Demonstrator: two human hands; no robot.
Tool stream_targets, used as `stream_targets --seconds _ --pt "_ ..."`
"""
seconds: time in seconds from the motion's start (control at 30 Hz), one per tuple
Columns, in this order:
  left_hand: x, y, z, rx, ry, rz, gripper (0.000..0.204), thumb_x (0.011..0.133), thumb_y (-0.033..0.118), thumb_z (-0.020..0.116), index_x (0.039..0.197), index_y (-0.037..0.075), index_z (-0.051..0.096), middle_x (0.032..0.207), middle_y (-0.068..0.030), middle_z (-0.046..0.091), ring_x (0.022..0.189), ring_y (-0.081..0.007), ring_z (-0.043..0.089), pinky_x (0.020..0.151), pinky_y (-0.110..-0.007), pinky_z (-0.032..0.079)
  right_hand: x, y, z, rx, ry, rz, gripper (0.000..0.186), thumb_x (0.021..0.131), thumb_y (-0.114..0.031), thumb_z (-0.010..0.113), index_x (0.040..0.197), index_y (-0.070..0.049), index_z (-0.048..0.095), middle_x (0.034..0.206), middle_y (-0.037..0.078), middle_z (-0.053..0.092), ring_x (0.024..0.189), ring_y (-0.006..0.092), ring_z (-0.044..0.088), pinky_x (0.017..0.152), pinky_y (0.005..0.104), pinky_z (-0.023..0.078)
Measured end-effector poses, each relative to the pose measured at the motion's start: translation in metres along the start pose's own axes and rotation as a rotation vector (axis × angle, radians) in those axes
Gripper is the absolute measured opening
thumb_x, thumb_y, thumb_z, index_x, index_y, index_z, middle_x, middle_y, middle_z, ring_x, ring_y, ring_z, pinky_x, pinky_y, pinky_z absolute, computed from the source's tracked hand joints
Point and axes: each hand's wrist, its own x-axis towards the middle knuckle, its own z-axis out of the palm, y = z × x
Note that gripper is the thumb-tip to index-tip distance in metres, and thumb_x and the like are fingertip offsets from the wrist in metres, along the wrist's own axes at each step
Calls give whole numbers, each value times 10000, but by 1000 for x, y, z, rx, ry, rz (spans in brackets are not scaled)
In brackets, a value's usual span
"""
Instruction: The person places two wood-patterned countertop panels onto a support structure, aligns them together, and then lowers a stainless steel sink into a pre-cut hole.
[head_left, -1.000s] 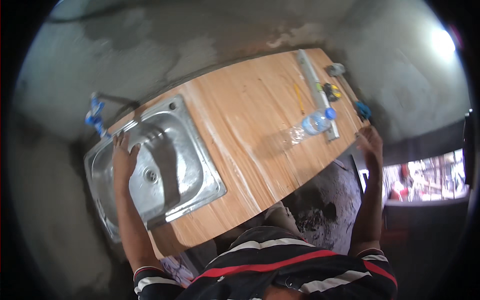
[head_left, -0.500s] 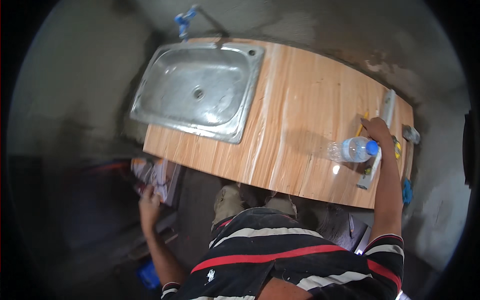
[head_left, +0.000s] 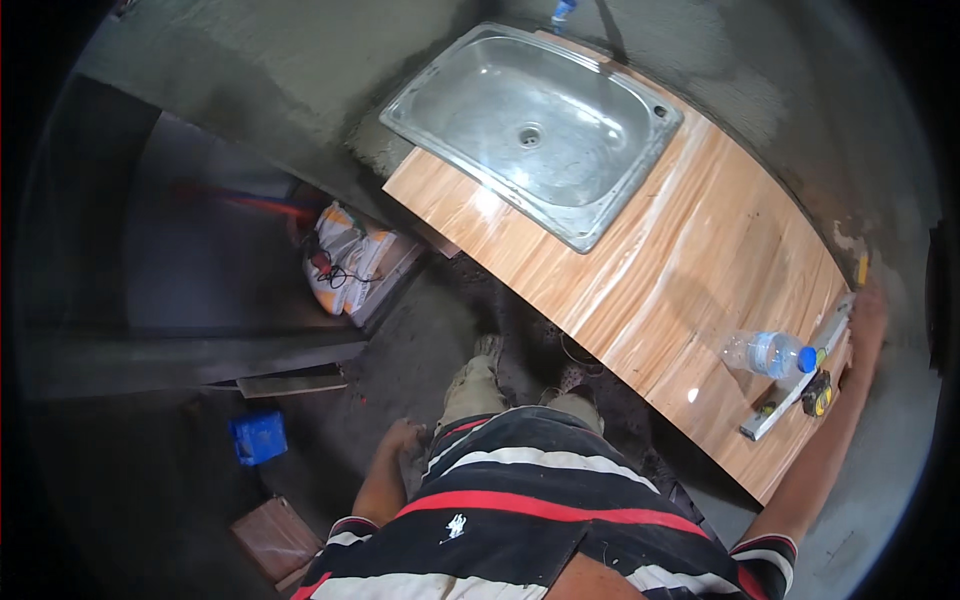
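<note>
At the far right end of the wood-patterned countertop (head_left: 640, 290), my right hand (head_left: 868, 318) is closed around a slim yellow stick, pencil-like (head_left: 862, 270), that points up along the wall. A silver spirit level (head_left: 755, 425) lies beside that hand, along the right end of the top. Next to the level rests a yellow and black tape measure (head_left: 818, 395). A clear plastic bottle with a blue cap (head_left: 770, 354) lies near the level. My left hand (head_left: 405, 437) hangs low by my left thigh, fingers loosely apart, with nothing seen in it.
A steel sink (head_left: 530, 205) is set in the countertop's left part, a blue tap (head_left: 563, 12) behind it. Rough grey wall runs along the back and right. To the left are a printed sack (head_left: 350, 260), a blue box (head_left: 258, 438) and a brown block (head_left: 278, 540).
My view has turned left. My right hand has moved from over the countertop to its right end by the wall, with the yellow stick. My left hand has come in toward my thigh.
</note>
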Motion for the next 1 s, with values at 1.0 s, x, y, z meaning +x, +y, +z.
stream_targets --seconds 1.0 --pt "216 -191 -107 -437 50 -14 306 943 205 630 1141 -27 664 1091 -147 716 1074 -285 665 898 -430 506 -152 -697 354 723 -479 -367 275 920 -199 638 1072 4 745 780 116 729 722 152 669 701 286 528"
